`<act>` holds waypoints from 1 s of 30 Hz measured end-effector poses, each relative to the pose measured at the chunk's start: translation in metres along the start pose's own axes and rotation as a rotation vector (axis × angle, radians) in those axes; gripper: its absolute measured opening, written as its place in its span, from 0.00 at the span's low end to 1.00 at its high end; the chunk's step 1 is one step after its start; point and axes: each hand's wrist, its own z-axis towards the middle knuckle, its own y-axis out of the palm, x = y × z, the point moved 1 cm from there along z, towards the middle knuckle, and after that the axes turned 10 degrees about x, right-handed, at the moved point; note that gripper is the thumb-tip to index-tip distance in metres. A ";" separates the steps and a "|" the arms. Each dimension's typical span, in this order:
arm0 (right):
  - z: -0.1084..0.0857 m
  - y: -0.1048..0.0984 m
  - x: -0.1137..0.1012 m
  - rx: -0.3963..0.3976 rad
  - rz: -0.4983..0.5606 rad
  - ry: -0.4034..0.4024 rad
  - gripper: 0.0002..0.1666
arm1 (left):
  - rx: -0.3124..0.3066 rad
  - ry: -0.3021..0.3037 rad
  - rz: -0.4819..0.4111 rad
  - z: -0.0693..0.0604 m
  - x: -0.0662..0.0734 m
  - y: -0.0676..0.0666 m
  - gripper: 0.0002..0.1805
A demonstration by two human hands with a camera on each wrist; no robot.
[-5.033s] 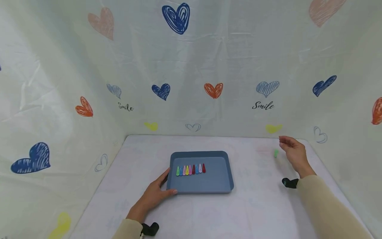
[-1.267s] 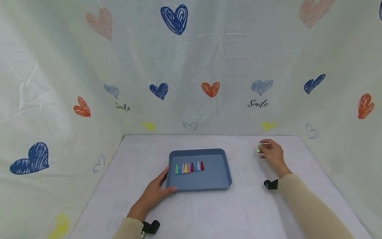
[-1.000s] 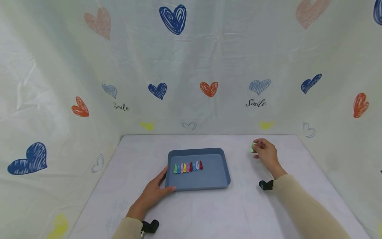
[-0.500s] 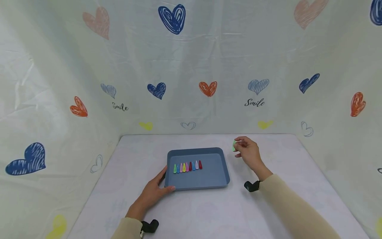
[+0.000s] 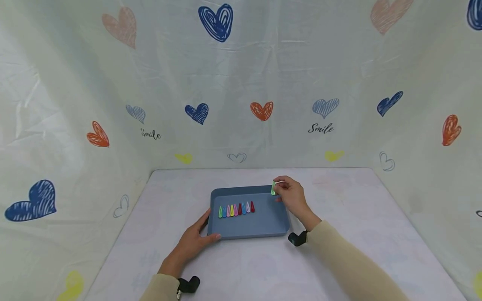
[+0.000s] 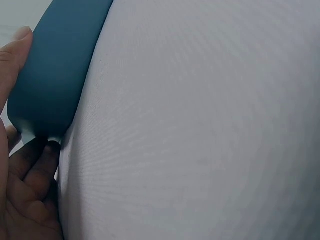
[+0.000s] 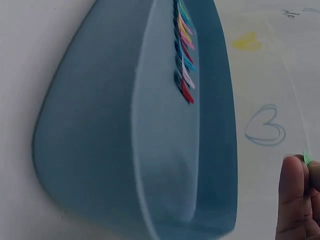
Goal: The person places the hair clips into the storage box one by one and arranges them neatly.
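A blue-grey rectangular tray [image 5: 252, 229] lies on the white table, and a row of several snap hair clips [image 5: 236, 210] in green, blue, pink, yellow, red and white lies inside it, left of centre. My left hand [image 5: 191, 245] grips the tray's near left corner. Its thumb [image 6: 19, 47] is at the rim, while the other fingers [image 6: 35, 180] are at the tray's end in the left wrist view. Above the tray's far right corner, my right hand [image 5: 294, 200] pinches a light green hair clip [image 5: 273, 189], held upright between thumb and fingertips; only its tip shows in the right wrist view.
The white table [image 5: 339, 234] extends on both sides of the tray. Behind it and at the sides hangs a pale curtain [image 5: 286, 71] printed with hearts and "Smile". A small black device [image 5: 297, 238] is on the right wrist, another black device [image 5: 189, 285] on the left.
My right hand has picked up the green hair clip from the right of the table and carried it left to above the tray. My left hand stays at the tray's corner.
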 end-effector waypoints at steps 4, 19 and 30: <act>-0.001 0.015 0.001 -0.010 -0.032 -0.001 0.14 | 0.000 -0.003 0.000 0.000 0.000 0.000 0.59; -0.008 0.049 0.017 -0.072 -0.241 -0.046 0.09 | -0.002 -0.003 -0.008 0.001 -0.002 -0.001 0.59; -0.013 0.061 0.029 -0.090 -0.351 -0.087 0.08 | -0.001 -0.005 0.001 0.001 -0.002 0.000 0.59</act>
